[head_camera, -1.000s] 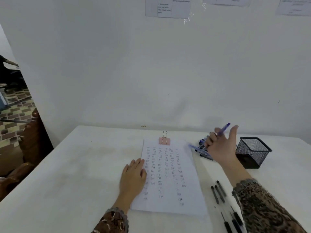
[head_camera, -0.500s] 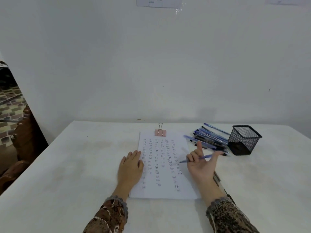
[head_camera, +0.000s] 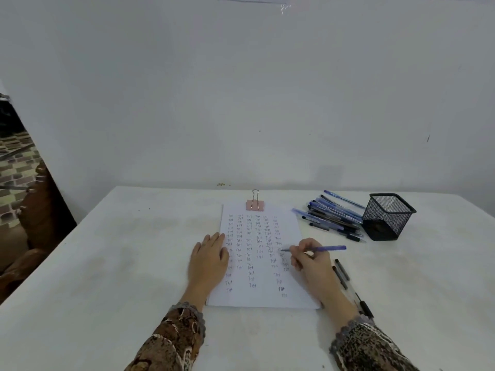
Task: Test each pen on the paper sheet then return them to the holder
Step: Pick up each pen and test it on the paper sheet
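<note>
A white paper sheet covered in small handwritten words lies on the table, clipped at its far edge by a pink binder clip. My left hand rests flat on the sheet's left edge. My right hand grips a blue pen, its tip touching the paper at the right-hand column. A pile of several blue pens lies beside the black mesh holder at the far right.
Several black pens lie on the white table just right of the sheet, partly behind my right forearm. The white wall stands close behind the table. A wooden chair shows past the table's left edge.
My right hand carried the blue pen from the pile near the holder down to the sheet and turned it into a writing grip. The left hand stayed on the paper.
</note>
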